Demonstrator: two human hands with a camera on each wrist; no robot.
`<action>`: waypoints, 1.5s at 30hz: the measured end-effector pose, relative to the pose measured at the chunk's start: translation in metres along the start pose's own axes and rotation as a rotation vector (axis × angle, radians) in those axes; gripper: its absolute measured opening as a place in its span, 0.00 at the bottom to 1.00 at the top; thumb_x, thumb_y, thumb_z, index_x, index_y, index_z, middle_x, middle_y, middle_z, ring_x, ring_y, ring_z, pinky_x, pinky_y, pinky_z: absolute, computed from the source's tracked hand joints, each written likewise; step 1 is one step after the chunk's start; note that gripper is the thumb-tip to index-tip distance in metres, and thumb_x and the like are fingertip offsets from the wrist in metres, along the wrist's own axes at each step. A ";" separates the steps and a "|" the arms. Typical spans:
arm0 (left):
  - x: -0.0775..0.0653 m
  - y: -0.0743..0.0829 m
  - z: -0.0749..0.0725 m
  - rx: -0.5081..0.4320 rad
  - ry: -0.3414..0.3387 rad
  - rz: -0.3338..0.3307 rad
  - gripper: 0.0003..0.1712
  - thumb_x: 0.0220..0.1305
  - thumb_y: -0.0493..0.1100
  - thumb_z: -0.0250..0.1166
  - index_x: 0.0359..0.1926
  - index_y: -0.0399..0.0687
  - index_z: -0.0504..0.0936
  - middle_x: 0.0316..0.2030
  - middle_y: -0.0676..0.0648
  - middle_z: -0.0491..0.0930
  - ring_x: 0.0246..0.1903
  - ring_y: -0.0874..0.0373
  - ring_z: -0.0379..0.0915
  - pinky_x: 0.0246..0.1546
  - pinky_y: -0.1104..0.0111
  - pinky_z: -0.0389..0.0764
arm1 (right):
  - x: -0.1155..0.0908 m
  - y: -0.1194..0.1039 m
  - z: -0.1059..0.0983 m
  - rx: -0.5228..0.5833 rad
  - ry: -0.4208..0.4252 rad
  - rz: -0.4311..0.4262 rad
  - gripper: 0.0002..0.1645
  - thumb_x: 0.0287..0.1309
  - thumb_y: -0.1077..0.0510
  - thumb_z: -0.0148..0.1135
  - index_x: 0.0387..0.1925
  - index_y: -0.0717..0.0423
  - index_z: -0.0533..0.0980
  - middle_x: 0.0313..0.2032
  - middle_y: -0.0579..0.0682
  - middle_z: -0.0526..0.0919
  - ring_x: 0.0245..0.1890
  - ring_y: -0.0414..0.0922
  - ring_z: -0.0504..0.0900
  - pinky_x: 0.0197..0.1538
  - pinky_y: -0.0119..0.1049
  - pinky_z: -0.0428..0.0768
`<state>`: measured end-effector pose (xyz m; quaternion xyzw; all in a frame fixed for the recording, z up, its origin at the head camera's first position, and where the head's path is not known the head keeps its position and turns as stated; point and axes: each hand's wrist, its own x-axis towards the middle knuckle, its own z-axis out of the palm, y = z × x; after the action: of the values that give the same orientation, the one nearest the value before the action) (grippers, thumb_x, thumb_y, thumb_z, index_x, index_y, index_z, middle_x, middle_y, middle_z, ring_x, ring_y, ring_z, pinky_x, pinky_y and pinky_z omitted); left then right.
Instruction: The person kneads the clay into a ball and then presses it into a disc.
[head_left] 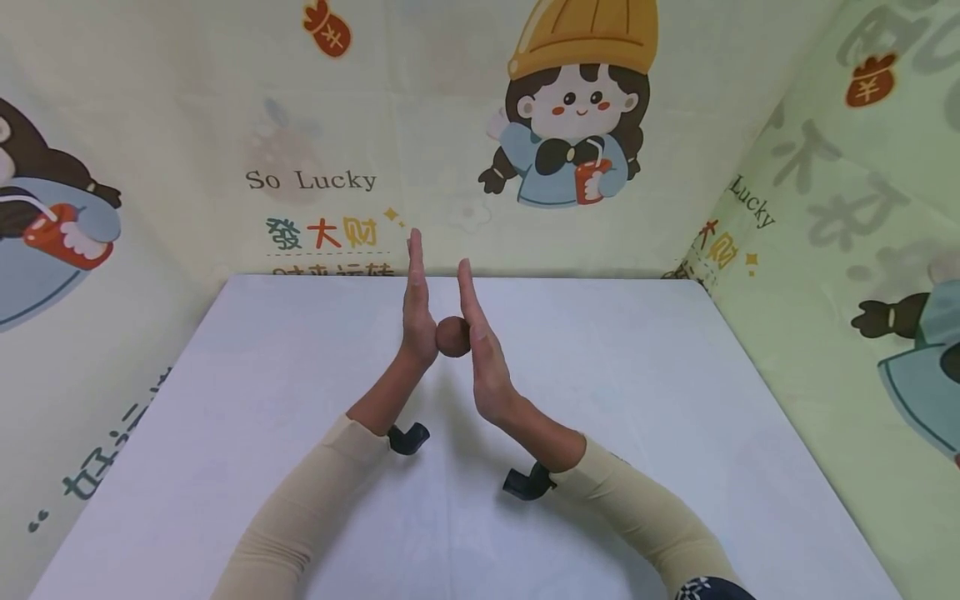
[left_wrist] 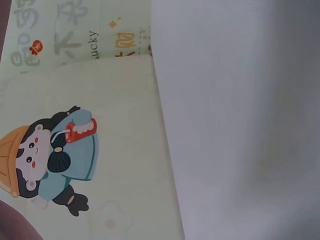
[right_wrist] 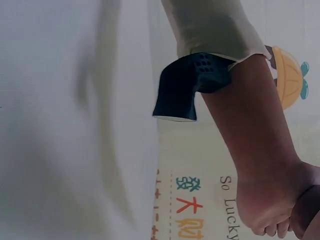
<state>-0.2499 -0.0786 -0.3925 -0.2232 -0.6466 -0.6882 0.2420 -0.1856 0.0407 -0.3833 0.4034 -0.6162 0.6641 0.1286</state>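
Note:
A small brown ball (head_left: 453, 337) is held between two upright palms, raised over the white table. My left hand (head_left: 419, 310) presses it from the left near the heel of the palm, its fingers straight and pointing up. From the other side my right hand (head_left: 486, 354) touches it around the base of the fingers, which are also straight and tilt toward the left hand. In the right wrist view the ball (right_wrist: 304, 214) shows at the lower right edge, beside the left wrist. The left wrist view shows mostly table and wall.
The white table (head_left: 637, 375) stretches beneath both arms, with soft shadows on it. Printed cloth walls (head_left: 435, 117) with cartoon figures and lettering stand behind and at both sides. Dark wrist cameras sit below the left wrist (head_left: 408, 438) and the right wrist (head_left: 528, 482).

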 end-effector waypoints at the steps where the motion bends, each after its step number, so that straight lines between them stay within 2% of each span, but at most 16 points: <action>1: -0.001 0.000 0.000 -0.003 -0.008 -0.009 0.39 0.78 0.47 0.31 0.85 0.41 0.40 0.85 0.49 0.39 0.81 0.63 0.30 0.78 0.60 0.34 | 0.001 -0.001 0.000 0.001 0.002 -0.005 0.47 0.83 0.35 0.24 0.82 0.66 0.35 0.84 0.51 0.34 0.83 0.50 0.33 0.80 0.50 0.36; 6: -0.005 -0.002 0.003 -0.034 -0.048 -0.041 0.39 0.78 0.49 0.31 0.85 0.43 0.40 0.85 0.50 0.38 0.81 0.64 0.28 0.78 0.57 0.33 | 0.004 -0.005 -0.001 0.015 0.006 -0.015 0.49 0.82 0.34 0.26 0.82 0.67 0.36 0.84 0.53 0.34 0.83 0.50 0.33 0.80 0.50 0.36; 16: -0.013 -0.006 0.008 -0.039 -0.140 -0.113 0.39 0.80 0.51 0.30 0.86 0.47 0.40 0.85 0.51 0.35 0.81 0.65 0.25 0.78 0.51 0.30 | 0.013 -0.009 -0.004 0.012 0.025 -0.044 0.52 0.80 0.31 0.28 0.82 0.67 0.36 0.84 0.58 0.35 0.83 0.50 0.34 0.80 0.50 0.35; 26: -0.022 -0.007 0.012 -0.024 -0.202 -0.112 0.38 0.81 0.51 0.28 0.85 0.45 0.40 0.85 0.49 0.37 0.81 0.61 0.24 0.78 0.50 0.30 | 0.019 -0.013 -0.006 -0.010 0.035 -0.071 0.53 0.80 0.30 0.28 0.82 0.69 0.36 0.84 0.58 0.35 0.83 0.51 0.34 0.80 0.52 0.36; 33: -0.029 -0.003 0.014 -0.050 -0.229 -0.121 0.38 0.81 0.52 0.27 0.85 0.45 0.39 0.85 0.53 0.37 0.81 0.63 0.25 0.78 0.52 0.31 | 0.025 -0.015 -0.009 -0.043 0.055 -0.075 0.54 0.79 0.30 0.28 0.82 0.69 0.35 0.84 0.58 0.34 0.83 0.50 0.34 0.80 0.51 0.37; 38: -0.032 0.000 0.016 -0.037 -0.245 -0.122 0.37 0.82 0.52 0.27 0.85 0.46 0.39 0.85 0.51 0.36 0.81 0.63 0.25 0.78 0.51 0.31 | 0.029 -0.015 -0.012 -0.072 0.073 -0.070 0.54 0.79 0.30 0.28 0.82 0.69 0.34 0.84 0.60 0.33 0.83 0.48 0.33 0.80 0.50 0.37; 45: -0.036 0.003 0.019 -0.072 -0.275 -0.143 0.37 0.82 0.52 0.27 0.86 0.47 0.38 0.85 0.52 0.35 0.81 0.64 0.27 0.78 0.51 0.32 | 0.032 -0.015 -0.015 -0.089 0.101 -0.067 0.56 0.78 0.28 0.29 0.82 0.68 0.33 0.84 0.55 0.32 0.83 0.47 0.32 0.80 0.49 0.36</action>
<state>-0.2195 -0.0577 -0.4113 -0.2772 -0.6627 -0.6893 0.0937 -0.2018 0.0467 -0.3490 0.3837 -0.6240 0.6509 0.1995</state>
